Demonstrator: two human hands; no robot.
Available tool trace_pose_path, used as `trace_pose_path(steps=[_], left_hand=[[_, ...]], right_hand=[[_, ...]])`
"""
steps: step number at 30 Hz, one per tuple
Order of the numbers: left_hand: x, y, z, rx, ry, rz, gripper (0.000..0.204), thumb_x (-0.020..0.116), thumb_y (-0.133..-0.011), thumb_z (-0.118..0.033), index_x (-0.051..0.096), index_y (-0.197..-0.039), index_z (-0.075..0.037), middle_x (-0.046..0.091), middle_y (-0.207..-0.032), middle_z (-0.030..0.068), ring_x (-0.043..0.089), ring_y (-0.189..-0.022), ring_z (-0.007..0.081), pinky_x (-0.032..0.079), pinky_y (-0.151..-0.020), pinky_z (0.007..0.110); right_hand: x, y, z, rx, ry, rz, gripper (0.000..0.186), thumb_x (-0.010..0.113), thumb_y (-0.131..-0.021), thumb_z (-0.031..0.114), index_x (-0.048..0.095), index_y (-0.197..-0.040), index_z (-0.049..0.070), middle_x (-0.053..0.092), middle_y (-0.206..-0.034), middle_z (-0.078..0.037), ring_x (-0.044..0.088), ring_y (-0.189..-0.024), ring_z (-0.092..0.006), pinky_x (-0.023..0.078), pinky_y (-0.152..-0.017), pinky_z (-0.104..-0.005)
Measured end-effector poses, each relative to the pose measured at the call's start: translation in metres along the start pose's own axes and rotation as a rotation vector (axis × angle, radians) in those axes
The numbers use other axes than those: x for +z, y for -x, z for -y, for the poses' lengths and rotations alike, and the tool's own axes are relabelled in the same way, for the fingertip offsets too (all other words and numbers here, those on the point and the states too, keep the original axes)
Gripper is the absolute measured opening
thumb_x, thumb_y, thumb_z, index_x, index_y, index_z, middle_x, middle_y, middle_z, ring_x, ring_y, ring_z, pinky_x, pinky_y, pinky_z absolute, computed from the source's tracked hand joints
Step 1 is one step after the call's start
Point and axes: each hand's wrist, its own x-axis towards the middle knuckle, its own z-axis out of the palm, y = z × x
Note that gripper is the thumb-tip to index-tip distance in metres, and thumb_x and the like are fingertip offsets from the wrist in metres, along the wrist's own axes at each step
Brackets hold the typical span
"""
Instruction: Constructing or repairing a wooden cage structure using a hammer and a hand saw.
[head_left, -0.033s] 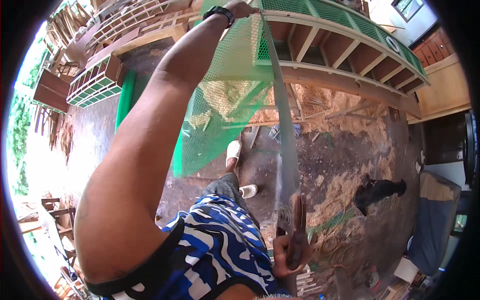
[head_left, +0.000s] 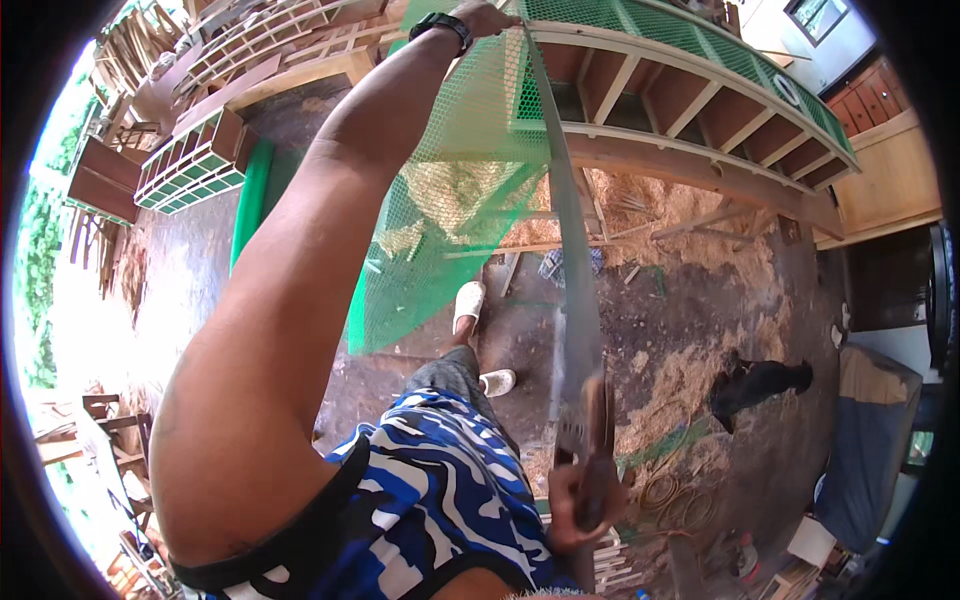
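My left hand reaches to the top, fingers closed on the edge of green plastic mesh, which hangs down translucent beside my forearm. My right hand is wrapped round the wooden handle of a long handsaw. Its grey blade runs up along the right edge of the mesh, its tip beside my left hand. Just beyond stands a long wooden compartment frame topped with green mesh.
A small wooden grid unit and green mesh roll are at left. Wood shavings cover part of the floor below the frame. A black dog is at right, near coiled hoses and a draped cloth.
My right hand and the saw handle have shifted very slightly up the picture. The rest looks the same.
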Motion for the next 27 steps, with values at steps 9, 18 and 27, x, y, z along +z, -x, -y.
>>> trace_pose_path(steps=[9, 18, 27], left_hand=[[-0.02, 0.017, 0.034, 0.231, -0.617, -0.069, 0.037, 0.046, -0.105, -0.048, 0.07, -0.122, -0.026, 0.074, -0.083, -0.0014, 0.071, -0.073, 0.0156, 0.053, -0.063, 0.032], [0.002, 0.001, -0.015, 0.234, -0.522, 0.034, 0.042, 0.047, -0.103, -0.041, 0.061, -0.138, -0.021, 0.076, -0.091, 0.0018, 0.073, -0.082, 0.0184, 0.056, -0.07, 0.035], [0.023, -0.023, -0.04, 0.044, -0.075, 0.115, 0.056, 0.037, -0.103, -0.06, 0.074, -0.116, -0.019, 0.077, -0.098, 0.0072, 0.072, -0.09, 0.0256, 0.054, -0.084, 0.04]], right_hand=[[0.003, -0.007, 0.007, 0.1, -0.79, 0.075, 0.01, 0.069, -0.084, 0.002, 0.066, -0.092, -0.003, 0.064, -0.075, -0.005, 0.061, -0.067, -0.0133, 0.048, -0.058, -0.028], [0.053, -0.072, 0.008, 0.096, -0.862, -0.04, 0.022, 0.074, -0.084, 0.005, 0.063, -0.103, -0.003, 0.059, -0.072, 0.0, 0.053, -0.062, -0.0067, 0.04, -0.054, -0.0243], [0.035, -0.02, -0.002, 0.015, -0.622, -0.086, 0.04, 0.077, -0.084, 0.012, 0.064, -0.119, -0.003, 0.07, -0.083, -0.008, 0.065, -0.068, -0.0132, 0.051, -0.062, -0.0294]])
